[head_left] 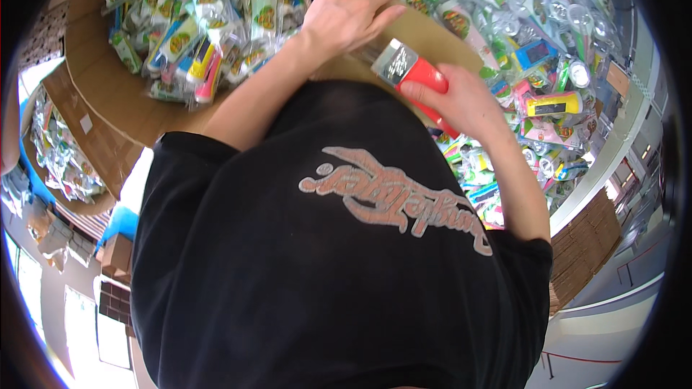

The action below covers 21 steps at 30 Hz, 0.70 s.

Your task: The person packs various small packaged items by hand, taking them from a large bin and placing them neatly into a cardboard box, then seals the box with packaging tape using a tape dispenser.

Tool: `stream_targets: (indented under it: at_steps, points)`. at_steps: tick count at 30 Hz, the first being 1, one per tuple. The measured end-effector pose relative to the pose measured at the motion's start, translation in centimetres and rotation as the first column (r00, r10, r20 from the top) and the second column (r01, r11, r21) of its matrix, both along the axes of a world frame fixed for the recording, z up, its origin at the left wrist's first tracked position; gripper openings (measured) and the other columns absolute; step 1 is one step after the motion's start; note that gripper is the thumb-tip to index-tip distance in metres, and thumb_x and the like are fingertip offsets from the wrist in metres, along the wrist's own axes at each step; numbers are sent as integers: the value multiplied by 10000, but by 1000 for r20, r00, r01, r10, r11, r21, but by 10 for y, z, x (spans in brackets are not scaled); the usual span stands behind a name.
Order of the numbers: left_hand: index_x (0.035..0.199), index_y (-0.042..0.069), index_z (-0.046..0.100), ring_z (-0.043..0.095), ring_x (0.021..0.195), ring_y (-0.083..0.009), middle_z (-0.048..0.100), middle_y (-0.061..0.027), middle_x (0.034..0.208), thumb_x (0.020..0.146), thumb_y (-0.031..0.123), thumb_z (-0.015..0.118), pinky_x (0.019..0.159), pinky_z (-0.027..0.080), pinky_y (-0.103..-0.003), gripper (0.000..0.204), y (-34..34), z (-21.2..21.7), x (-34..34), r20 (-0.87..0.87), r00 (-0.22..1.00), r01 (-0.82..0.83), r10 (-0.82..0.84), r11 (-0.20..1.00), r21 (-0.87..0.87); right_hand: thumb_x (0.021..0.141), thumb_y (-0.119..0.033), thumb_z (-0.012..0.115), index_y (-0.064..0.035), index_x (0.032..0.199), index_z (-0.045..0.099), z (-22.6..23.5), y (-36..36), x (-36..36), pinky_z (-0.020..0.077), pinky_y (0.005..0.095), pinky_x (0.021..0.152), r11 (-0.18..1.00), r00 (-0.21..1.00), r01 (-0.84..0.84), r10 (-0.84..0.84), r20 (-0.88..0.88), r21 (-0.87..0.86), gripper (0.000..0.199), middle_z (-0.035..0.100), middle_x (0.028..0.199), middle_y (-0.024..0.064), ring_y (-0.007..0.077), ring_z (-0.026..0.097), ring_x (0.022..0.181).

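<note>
My left hand [352, 8] lies palm down on a brown cardboard flap [425, 34], its fingers spread over the edge near some packets; I see nothing gripped in it. My right hand [461, 103] is closed around a red-handled tool [412, 70] with a shiny silver metal head that points toward the left hand. The tool's head hovers just over the cardboard, close to my left wrist. My black T-shirt [324, 266] with a pinkish print fills the lower half of the view.
An open cardboard box [101, 93] on the left holds several clear-wrapped colourful packets [194, 21]. More packets and small gadgets [548, 72] are heaped on the right. Another box of wrapped goods [61, 158] sits at the far left, and flat cartons [584, 259] are stacked at the lower right.
</note>
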<state>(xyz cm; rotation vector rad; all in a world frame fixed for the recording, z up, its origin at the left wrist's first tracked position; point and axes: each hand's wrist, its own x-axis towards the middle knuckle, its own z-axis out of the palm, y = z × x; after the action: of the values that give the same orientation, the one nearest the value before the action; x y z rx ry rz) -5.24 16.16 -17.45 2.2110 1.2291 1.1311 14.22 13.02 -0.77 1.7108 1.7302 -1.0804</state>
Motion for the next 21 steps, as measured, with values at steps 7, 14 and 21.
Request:
stream_targets:
  at_steps: [7,14,21]
  points:
    - [1085,107,675,602,1083,-251,677,-60,1066,949,403,602,1081,396,-475,334,-6,4,0,-207,978,23,-22,1000,0,820,-637,713,-6,807,717,35,-2,47,530,431,694,984,993,99,-87,83,-151,631,688,709,187,339,704,718]
    - [1164,108,645,584,1099,-289,651,-83,1092,979,362,544,1091,351,-470,330,1,22,0,-234,963,89,-133,978,-188,816,-578,744,-57,882,742,36,-30,125,523,421,685,998,998,10,-6,59,-56,525,703,729,138,302,705,736]
    - [1148,125,688,677,962,-312,706,-101,1025,1009,527,475,1057,415,-502,475,26,72,65,-530,764,146,-368,899,-413,789,-596,751,-87,873,732,29,-40,162,518,431,651,998,995,-59,59,85,-4,517,693,703,119,317,698,701]
